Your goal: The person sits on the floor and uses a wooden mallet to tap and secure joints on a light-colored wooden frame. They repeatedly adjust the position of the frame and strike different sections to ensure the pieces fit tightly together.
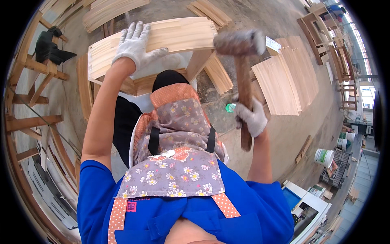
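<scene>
My left hand (139,45), in a whitish work glove, lies with fingers spread on the top board of a pale wooden frame (183,34). Below that board, side panels and an inner corner of the frame show. My right hand (254,118), gloved too, is wrapped round the wooden handle of a hammer (243,77). The hammer is raised upright, its heavy, blurred head (239,42) close to the right end of the board. Whether the head touches the board I cannot tell.
Stacked boards (280,81) lie on the floor to the right, with more boards (113,12) at the far left. A small green object (230,107) is near the hammer handle. Wooden trestles (36,81) stand left; white buckets (324,157) stand right.
</scene>
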Available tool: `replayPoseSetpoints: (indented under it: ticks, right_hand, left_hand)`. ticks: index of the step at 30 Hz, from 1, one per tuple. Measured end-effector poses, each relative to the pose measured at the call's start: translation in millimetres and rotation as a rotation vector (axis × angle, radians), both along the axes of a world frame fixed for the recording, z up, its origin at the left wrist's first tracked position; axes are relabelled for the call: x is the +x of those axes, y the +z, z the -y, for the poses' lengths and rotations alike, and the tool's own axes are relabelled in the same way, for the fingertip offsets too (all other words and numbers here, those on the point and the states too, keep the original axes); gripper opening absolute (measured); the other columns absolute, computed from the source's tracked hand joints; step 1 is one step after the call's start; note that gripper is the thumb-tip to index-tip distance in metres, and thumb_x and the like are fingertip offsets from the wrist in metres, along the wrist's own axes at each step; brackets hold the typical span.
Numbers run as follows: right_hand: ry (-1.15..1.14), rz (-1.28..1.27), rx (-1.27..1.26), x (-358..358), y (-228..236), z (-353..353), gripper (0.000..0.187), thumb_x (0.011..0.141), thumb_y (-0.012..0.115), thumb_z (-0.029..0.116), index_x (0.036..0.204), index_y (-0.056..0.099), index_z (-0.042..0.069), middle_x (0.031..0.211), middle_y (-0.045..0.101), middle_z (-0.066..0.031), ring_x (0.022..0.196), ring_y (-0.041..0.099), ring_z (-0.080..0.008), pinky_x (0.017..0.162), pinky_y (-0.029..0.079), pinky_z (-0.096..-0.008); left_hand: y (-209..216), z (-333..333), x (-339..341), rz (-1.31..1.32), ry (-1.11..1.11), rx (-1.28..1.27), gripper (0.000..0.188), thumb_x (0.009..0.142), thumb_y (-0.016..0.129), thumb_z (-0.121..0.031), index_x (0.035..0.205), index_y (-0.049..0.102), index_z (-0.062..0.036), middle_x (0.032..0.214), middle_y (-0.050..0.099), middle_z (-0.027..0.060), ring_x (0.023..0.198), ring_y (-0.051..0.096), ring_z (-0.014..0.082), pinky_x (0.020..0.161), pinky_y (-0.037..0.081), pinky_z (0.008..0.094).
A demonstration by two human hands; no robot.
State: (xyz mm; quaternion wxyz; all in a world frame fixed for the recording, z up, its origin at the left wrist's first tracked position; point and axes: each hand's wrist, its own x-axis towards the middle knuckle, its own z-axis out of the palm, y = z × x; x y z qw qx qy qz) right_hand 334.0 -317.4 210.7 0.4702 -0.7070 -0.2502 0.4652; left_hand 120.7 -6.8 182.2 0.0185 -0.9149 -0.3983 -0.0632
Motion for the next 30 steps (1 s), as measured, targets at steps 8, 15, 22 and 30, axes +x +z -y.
replayPoseSetpoints:
  ticks: [8, 15, 22, 30]
  right_hand:
    - [0.073, -0.197, -0.251, -9.6, -108.1, 14.1, 0.029, 0.082, 0.069, 0.018, 0.102, 0.057, 0.001, 0.069, 0.055, -0.003, 0.051, 0.054, -0.0119, 0.044, 0.045, -0.0268]
    - [0.049, -0.36, -0.228, -8.7, -195.8, -72.0, 0.018, 0.079, 0.071, 0.01, 0.087, 0.059, 0.0, 0.064, 0.057, -0.0059, 0.049, 0.053, -0.0159, 0.043, 0.046, -0.0319]
    - [-0.007, -0.43, -0.136, -1.3, -166.2, -112.1, 0.018, 0.08, 0.07, 0.007, 0.09, 0.057, -0.001, 0.064, 0.056, -0.0063, 0.046, 0.052, -0.0153, 0.041, 0.046, -0.0312]
    - [-0.096, -0.148, 0.031, -12.7, -140.1, -104.2, 0.035, 0.078, 0.07, 0.008, 0.107, 0.052, 0.0, 0.067, 0.054, -0.0038, 0.047, 0.052, -0.0128, 0.041, 0.044, -0.0291]
  left_hand:
    - [-3.5, 8.3, 10.1, -0.073, 0.028, 0.11, 0.086, 0.089, 0.045, -0.062, 0.148, 0.028, -0.0019, 0.155, 0.025, 0.0183, 0.145, 0.017, 0.0313, 0.119, 0.013, 0.0411]
    - [-2.7, 9.7, 13.0, -0.075, 0.029, 0.102, 0.086, 0.089, 0.045, -0.062, 0.148, 0.029, -0.0016, 0.155, 0.025, 0.0187, 0.145, 0.018, 0.0311, 0.119, 0.013, 0.0412]
    - [-4.7, 7.5, 12.8, -0.067, 0.045, 0.103, 0.087, 0.088, 0.047, -0.062, 0.147, 0.029, -0.0013, 0.155, 0.025, 0.0182, 0.145, 0.018, 0.0313, 0.119, 0.013, 0.0409]
    - [-8.3, 10.2, 24.7, -0.028, 0.023, 0.129, 0.088, 0.086, 0.05, -0.063, 0.147, 0.03, -0.0024, 0.155, 0.025, 0.0174, 0.145, 0.018, 0.0305, 0.119, 0.014, 0.0399]
